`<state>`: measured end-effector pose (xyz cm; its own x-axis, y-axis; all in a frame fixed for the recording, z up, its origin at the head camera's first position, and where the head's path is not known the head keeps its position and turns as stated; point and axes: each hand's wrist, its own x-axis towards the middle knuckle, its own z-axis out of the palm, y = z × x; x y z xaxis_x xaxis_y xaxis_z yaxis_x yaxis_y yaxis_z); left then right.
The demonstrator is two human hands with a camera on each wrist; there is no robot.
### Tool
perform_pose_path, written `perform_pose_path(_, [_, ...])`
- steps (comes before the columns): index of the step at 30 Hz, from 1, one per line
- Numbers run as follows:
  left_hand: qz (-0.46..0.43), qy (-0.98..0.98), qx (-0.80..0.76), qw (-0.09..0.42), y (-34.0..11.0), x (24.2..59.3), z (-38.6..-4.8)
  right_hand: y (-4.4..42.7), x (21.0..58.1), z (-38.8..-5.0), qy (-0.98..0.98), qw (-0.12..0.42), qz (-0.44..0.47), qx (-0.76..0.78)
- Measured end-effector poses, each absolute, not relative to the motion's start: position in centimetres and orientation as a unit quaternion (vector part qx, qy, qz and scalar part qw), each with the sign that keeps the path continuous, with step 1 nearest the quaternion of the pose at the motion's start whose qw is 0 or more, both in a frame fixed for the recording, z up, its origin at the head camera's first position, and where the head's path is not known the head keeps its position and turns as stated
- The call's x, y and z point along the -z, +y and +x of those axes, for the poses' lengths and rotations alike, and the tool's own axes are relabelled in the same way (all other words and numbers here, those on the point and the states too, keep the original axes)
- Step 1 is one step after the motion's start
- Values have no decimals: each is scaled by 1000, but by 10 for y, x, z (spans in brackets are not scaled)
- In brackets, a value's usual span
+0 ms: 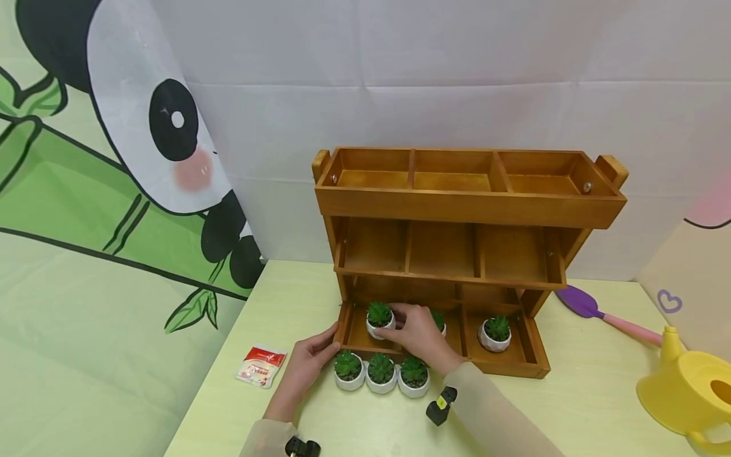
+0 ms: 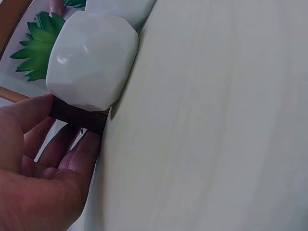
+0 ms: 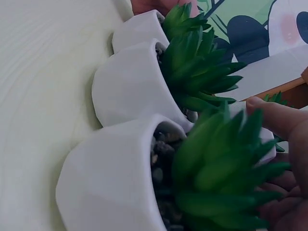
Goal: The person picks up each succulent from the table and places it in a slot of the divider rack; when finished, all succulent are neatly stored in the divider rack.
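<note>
My right hand (image 1: 424, 335) pinches the white pot of a small potted succulent (image 1: 379, 319) between thumb and fingers, in the left compartment of the bottom tier of a wooden shelf (image 1: 468, 206). Whether the pot touches the tier's floor I cannot tell. At that tier's front left corner, my left hand (image 1: 308, 363) grips the wood, thumb on one side and fingers on the other, as the left wrist view shows. Three more potted succulents (image 1: 381, 373) stand in a row before the shelf. Another succulent (image 1: 438, 320) is partly hidden behind my right hand; one more (image 1: 497, 331) sits in the right compartment.
A red and white packet (image 1: 261, 366) lies on the table left of my left hand. Right of the shelf are a purple and pink toy shovel (image 1: 585, 304) and a yellow watering can (image 1: 679, 387). A printed cloth (image 1: 457, 76) hangs behind.
</note>
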<state>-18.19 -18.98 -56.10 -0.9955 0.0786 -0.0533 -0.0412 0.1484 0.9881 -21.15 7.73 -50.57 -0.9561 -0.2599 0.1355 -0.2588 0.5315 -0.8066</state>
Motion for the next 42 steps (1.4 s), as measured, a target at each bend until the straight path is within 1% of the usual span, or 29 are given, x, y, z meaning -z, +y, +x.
perform_pose_path(7, [18, 751, -658, 44, -190, 562, -181, 65, 511, -218, 880, 8, -159, 448])
perform_pose_path(15, [22, 751, -659, 44, -191, 560, -181, 56, 513, -225, 891, 1, -160, 425])
perform_pose_path(29, [14, 762, -645, 49, -191, 561, -181, 44, 518, -237, 915, 11, -135, 379])
perform_pose_path(42, [11, 767, -640, 50, -191, 561, -181, 40, 513, -236, 921, 25, -106, 374])
